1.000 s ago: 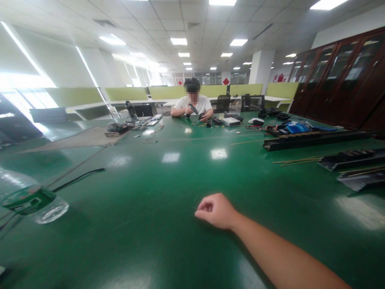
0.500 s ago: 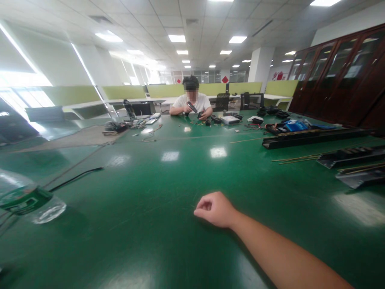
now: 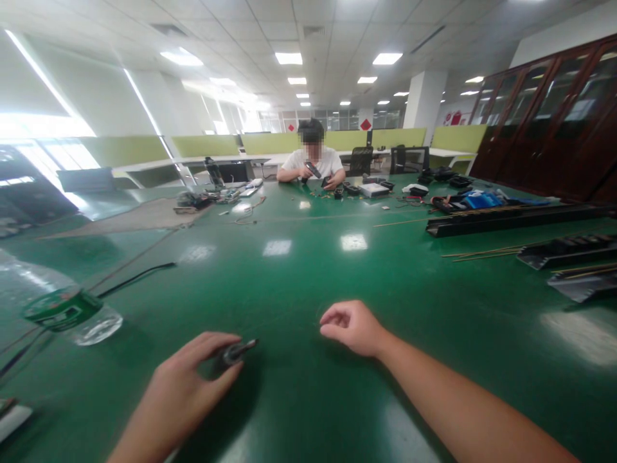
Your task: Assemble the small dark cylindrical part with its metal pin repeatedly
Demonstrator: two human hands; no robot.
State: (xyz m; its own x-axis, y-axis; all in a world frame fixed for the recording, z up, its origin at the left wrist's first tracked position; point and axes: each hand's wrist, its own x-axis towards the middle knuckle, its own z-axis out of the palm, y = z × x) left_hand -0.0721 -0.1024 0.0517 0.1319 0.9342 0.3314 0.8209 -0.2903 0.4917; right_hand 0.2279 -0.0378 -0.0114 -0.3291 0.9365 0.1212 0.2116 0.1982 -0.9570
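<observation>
Fingers and thumb of the left hand (image 3: 180,379) grip a small dark object (image 3: 234,354), blurred, at seven o'clock in the view, its narrow tip pointing toward two o'clock over a green bench (image 3: 308,276). At five o'clock, the right hand (image 3: 357,328) rests loosely curled; whether its fingers close on anything cannot be told. A green-labelled bottle (image 3: 67,312) stands out between eight and nine o'clock, while at twelve a person in white (image 3: 328,161) handles a dark tool (image 3: 313,170).

A bottle (image 3: 67,310) was at the left; 3 black rails (image 3: 491,224) lay at the right. A person (image 3: 320,161) in white was opposite.
</observation>
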